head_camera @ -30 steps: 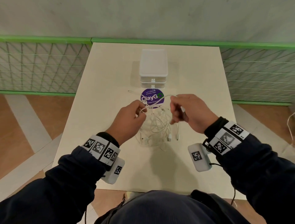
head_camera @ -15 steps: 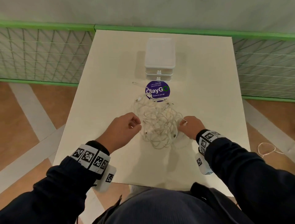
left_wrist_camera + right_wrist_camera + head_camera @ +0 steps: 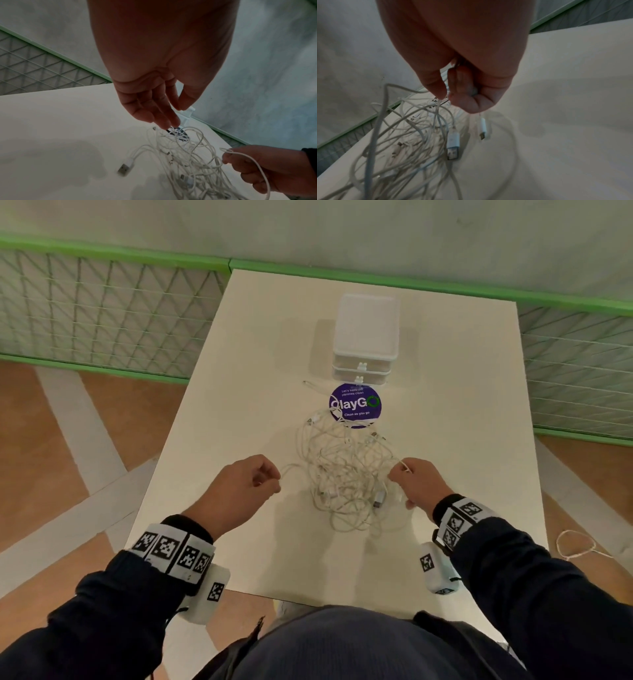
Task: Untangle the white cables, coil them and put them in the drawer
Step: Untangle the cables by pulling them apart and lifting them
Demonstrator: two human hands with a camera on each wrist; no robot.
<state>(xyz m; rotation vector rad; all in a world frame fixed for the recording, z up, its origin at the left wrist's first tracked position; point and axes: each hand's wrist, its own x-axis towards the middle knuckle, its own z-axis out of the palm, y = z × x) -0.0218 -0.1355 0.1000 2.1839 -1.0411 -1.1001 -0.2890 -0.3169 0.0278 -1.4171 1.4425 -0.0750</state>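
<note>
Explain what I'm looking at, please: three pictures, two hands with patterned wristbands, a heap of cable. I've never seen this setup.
There is no machine here: a person works with bare hands and wears three cameras. The top picture comes from the head, looking down at a table. The other two come from the wrists, each looking along its own hand.

On the table lies a tangle of white cables, partly over a round purple sticker. Behind that stands a small white drawer unit, both drawers closed.

The right hand pinches a cable strand between thumb and finger. The left hand has loosely curved fingers; the wrist view shows nothing in it, and a USB plug lies on the table below.

The checkered wristbands are markers.
</note>
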